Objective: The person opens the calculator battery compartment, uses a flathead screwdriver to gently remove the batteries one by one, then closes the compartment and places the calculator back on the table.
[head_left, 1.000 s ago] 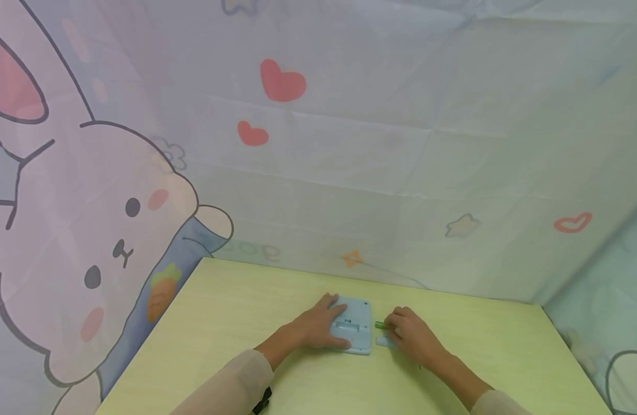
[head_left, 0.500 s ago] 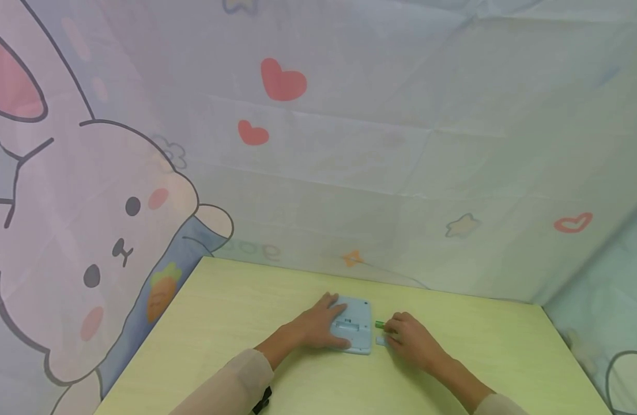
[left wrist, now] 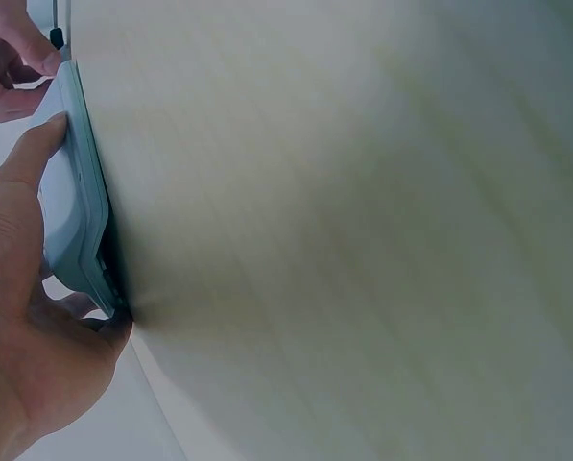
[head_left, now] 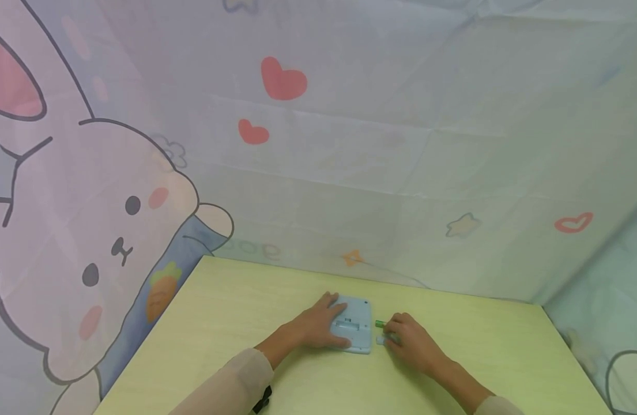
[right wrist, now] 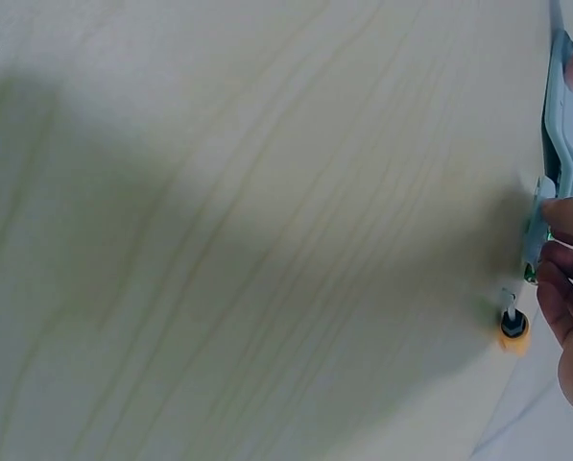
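Note:
A light blue calculator (head_left: 358,312) lies face down on the table, its battery slot (head_left: 347,326) uncovered. My left hand (head_left: 317,328) holds it from the left, thumb and fingers spread over the back and around the edge. Just right of it, my right hand (head_left: 414,344) pinches a small light blue battery cover (right wrist: 536,229), which stands tilted in the right wrist view. A green battery (head_left: 380,324) shows by the right fingertips, mostly hidden by them. In the left wrist view, the left thumb presses near the calculator's (left wrist: 75,202) edge.
The pale yellow table (head_left: 235,323) runs back to a printed cloth (head_left: 349,173) hung behind. Near the right hand lies a small tool with an orange handle (right wrist: 514,340) and a metal tip, seen in the right wrist view. A dark cable (head_left: 607,374) loops at far right.
My right hand has shifted slightly down and drawn its fingers over the cover, so less of the cover shows. The left hand and calculator have stayed in place.

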`<action>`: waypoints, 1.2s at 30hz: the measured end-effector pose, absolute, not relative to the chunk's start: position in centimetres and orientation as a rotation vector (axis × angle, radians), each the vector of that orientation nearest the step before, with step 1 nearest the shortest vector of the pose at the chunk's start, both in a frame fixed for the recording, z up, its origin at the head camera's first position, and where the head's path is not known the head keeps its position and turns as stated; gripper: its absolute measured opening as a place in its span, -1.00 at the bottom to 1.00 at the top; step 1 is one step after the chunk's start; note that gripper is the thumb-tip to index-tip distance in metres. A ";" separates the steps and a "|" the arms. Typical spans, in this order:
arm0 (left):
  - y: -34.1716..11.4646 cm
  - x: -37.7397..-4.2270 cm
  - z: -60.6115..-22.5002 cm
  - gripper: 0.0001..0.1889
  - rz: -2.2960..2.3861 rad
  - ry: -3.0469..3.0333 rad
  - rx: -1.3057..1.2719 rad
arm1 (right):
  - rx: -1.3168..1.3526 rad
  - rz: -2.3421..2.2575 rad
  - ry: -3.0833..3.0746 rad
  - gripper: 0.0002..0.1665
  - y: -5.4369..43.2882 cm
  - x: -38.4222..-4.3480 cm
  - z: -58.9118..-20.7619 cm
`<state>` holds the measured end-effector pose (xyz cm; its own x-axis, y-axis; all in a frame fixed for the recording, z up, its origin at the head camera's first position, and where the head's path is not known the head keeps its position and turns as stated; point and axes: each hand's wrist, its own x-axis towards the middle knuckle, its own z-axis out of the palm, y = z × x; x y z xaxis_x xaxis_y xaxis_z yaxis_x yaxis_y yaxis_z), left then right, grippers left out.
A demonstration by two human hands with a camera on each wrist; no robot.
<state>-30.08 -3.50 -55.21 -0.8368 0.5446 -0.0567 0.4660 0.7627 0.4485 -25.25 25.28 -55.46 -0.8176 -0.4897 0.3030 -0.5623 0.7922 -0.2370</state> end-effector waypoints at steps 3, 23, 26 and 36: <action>-3.5 -30.1 -55.2 0.03 0.643 2.770 0.804 | 0.835 0.468 -2.741 -0.83 25.3 -25.2 -55.5; -3.5 -30.3 -55.4 0.03 0.612 2.778 0.803 | 0.872 0.460 -2.683 -0.82 25.3 -25.2 -55.2; -3.5 -30.3 -55.4 0.03 0.611 2.775 0.805 | 0.883 0.448 -2.632 -0.80 25.2 -25.3 -55.3; -3.5 -30.5 -55.5 0.04 0.631 2.765 0.808 | 0.886 0.461 -2.630 -0.77 24.7 -25.5 -55.0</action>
